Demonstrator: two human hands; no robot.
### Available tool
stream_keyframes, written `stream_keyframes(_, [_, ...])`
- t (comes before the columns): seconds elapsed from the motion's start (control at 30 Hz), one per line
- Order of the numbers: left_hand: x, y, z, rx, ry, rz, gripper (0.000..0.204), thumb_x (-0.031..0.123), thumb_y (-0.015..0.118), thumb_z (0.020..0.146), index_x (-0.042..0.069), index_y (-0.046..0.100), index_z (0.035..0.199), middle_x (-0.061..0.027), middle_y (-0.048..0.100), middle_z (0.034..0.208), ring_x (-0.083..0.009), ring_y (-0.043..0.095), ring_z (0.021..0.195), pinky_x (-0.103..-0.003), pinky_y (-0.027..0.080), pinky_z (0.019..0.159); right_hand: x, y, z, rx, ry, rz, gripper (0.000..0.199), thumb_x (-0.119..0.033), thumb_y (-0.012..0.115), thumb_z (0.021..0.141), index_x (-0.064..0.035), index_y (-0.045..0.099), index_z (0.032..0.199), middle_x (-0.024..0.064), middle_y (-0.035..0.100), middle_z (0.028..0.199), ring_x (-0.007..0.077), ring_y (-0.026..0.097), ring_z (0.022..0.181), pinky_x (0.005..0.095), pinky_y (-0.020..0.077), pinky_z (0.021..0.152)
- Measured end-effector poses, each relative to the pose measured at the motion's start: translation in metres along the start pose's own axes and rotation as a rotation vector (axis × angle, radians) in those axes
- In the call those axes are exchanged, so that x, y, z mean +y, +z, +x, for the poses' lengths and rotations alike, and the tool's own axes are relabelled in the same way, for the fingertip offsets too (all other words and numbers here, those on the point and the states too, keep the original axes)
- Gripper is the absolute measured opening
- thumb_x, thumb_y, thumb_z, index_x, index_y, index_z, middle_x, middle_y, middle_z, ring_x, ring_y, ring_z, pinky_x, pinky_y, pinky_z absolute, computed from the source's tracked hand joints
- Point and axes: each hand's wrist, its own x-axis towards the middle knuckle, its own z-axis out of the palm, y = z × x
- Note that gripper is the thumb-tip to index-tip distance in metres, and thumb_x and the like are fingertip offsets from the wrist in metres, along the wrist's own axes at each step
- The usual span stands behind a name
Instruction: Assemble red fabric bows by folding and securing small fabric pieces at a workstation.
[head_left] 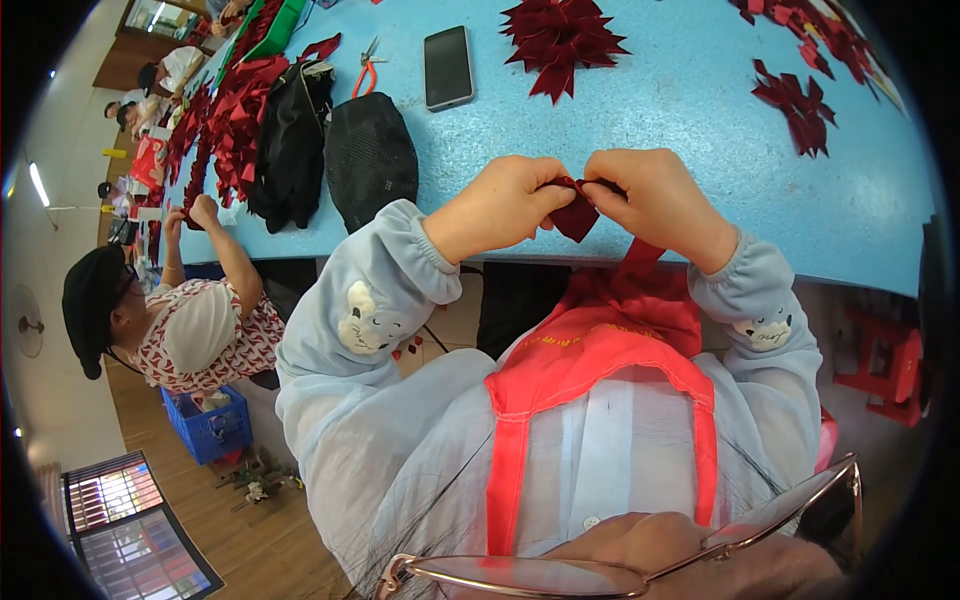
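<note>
Between my two hands is a dark red velvet ribbon bow point(574, 217), held just above the near edge of the table. My left hand point(505, 208) pinches its left side between thumb and fingers. From the other side my right hand point(655, 203) grips it near the middle, the thumb pressed against the fingers. A pointed piece of the ribbon hangs down between the hands. My fingers cover most of its upper part. Farther off on the table lies a pile of finished-looking dark red bows point(562, 42).
On the blue table point(640, 120) are a smartphone point(448, 68), red-handled pliers point(368, 70), a black mesh pouch point(372, 155) and black cloth point(293, 145). More bows point(797, 108) lie at right. A heap of red ribbon point(235, 120) lies left, beside a co-worker point(190, 320) in a black cap.
</note>
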Motion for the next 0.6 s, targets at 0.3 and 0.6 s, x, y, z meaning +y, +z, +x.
stream_keyframes(0.3, [0.003,0.004,0.008,0.1,-0.03,-0.016,0.019,0.016,0.054,0.086,-0.002,0.06,0.084,-0.0052,0.061,0.07,-0.0087,0.054,0.056,-0.022,0.043,0.046,-0.016,0.006,0.003,0.046,-0.122,-0.511,0.01,-0.005,0.058,0.072,-0.0052,0.049,0.071,0.0076,0.05,0.069,0.0241,0.054,0.06,0.0355,0.0433,0.05])
stream_keyframes(0.6, [-0.012,0.035,0.04,0.473,0.128,-0.502,0.023,0.016,0.052,0.083,-0.005,0.058,0.078,-0.0107,0.062,0.068,-0.015,0.06,0.058,-0.027,0.049,0.049,-0.024,0.03,-0.007,0.297,-0.012,-0.577,0.013,-0.002,0.059,0.072,-0.0048,0.056,0.084,0.0069,0.051,0.072,0.0221,0.055,0.059,0.0322,0.0436,0.049])
